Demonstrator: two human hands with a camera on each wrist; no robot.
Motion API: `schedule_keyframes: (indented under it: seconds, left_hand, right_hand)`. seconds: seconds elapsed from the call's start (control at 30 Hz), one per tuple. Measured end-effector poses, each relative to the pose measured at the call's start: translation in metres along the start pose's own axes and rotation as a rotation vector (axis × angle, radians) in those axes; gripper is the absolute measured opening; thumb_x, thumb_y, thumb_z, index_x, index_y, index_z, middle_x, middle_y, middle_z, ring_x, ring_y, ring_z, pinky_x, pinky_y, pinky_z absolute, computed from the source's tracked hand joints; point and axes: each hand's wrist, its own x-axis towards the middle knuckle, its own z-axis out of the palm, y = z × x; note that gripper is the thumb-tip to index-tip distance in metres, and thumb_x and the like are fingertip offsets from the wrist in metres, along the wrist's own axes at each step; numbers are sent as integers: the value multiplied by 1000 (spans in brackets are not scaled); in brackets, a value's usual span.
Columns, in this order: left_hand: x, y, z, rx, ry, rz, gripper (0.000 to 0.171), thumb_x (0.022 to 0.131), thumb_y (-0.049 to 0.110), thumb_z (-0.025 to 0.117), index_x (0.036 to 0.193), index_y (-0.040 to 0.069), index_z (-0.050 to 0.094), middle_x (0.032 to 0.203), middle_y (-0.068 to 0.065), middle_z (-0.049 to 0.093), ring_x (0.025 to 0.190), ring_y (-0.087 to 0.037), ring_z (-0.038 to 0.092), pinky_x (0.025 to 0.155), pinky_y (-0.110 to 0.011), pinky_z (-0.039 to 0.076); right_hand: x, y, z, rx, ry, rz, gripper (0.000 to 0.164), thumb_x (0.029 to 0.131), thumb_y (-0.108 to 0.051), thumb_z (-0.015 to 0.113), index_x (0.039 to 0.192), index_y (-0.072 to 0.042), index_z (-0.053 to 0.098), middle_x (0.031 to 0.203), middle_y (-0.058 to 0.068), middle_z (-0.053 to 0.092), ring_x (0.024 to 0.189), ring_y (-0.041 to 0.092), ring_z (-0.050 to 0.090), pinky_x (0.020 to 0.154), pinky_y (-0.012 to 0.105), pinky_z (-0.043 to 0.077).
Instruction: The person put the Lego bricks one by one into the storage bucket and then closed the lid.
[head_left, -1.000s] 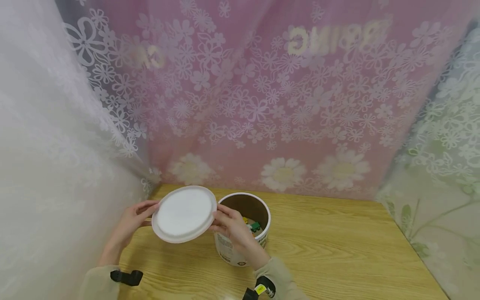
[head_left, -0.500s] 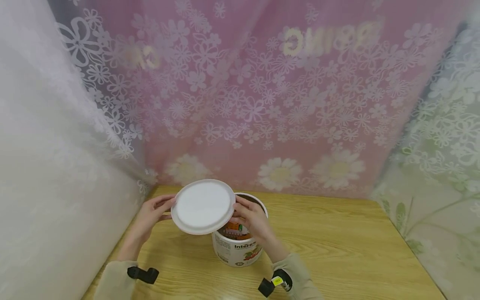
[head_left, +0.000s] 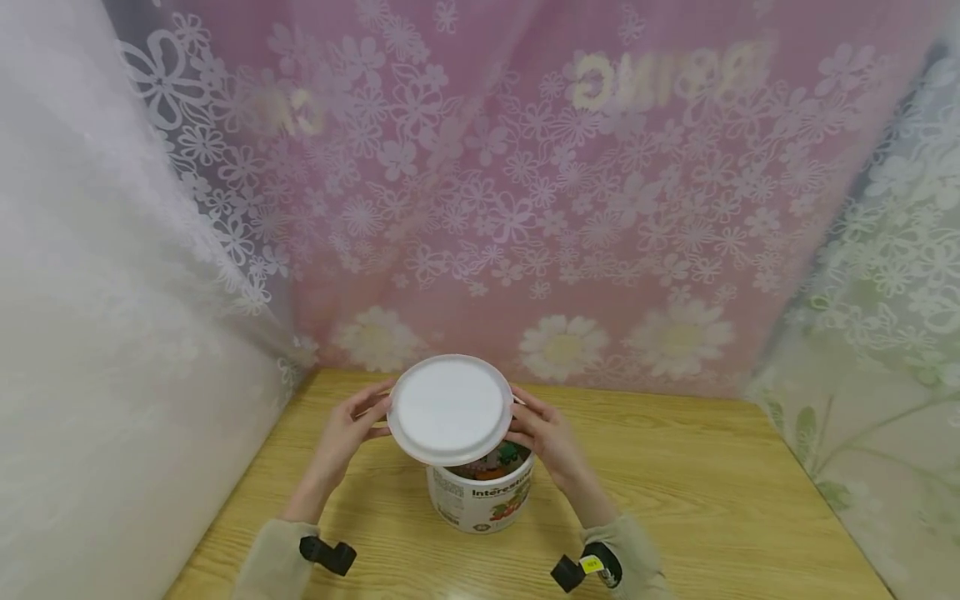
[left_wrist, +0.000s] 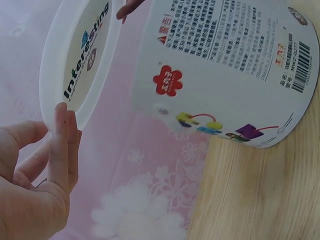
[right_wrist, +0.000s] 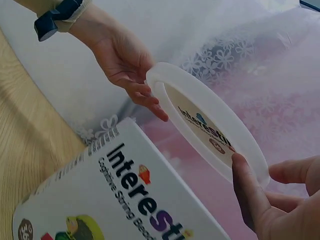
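Observation:
A round white lid (head_left: 450,408) is held tilted above a white printed bucket (head_left: 480,504), apart from its rim. My left hand (head_left: 352,429) pinches the lid's left edge between thumb and fingers. On the opposite edge, my right hand (head_left: 547,433) pinches it the same way. The lid's printed face (left_wrist: 85,55), lettered "Interesting", is turned away from the head camera and shows in both wrist views. Inside the bucket, small colourful pieces (head_left: 508,454) are partly visible; the lid hides the rest of the opening.
The bucket stands on a wood-grain table (head_left: 675,492). A pink flowered curtain (head_left: 510,208) hangs behind the table's back edge. Pale curtains (head_left: 112,333) close in the left side, and a green-and-white flowered one (head_left: 885,333) hangs on the right.
Both hands have carried the lid rightward, from left of the bucket to above its opening. The bucket stays in place, and more of its front print now shows.

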Motion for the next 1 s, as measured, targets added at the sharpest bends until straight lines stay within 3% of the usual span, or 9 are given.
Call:
schedule_keyframes:
  seconds: [0.3,0.53,0.7,0.83,1.0]
  left_hand:
    - [-1,-4,16,-30,-42,38,46,105,22,57,148,7,52,145,-21,53,104,-11,68,87,-33,59]
    - [4,-6,23,-29,-75,92,50,104,17,60,150,3,49,144,-24,53,105,-9,69,89,-32,58]
    - [4,-5,26,38,-88,136,48,101,15,63,148,6,53,142,-22,56,101,-9,70,86,-34,60]
    - [5,-6,28,92,-83,150,46,100,13,65,145,8,57,143,-20,57,100,-10,70,85,-37,60]
    - [6,-8,32,138,-71,177,46,98,10,67,143,10,59,138,-20,60,99,-9,70,85,-42,59]
  right_hand:
    - [-10,-3,-18,4,14,-16,56,105,-13,55,158,-8,36,121,4,66,98,13,68,92,31,57]
    - [-13,-4,-25,21,52,-22,57,105,-11,56,158,-7,37,125,1,64,97,14,68,89,29,58]
    - [-17,-6,-29,11,69,-34,54,106,-12,54,157,-6,38,131,6,61,98,12,68,89,27,58]
    - [-19,-7,-31,-1,71,-45,53,106,-8,52,157,-7,38,143,19,53,104,11,67,90,26,57]
    - [-21,-5,-34,-76,85,-61,59,101,-8,62,156,-13,42,147,24,49,114,11,66,96,31,55]
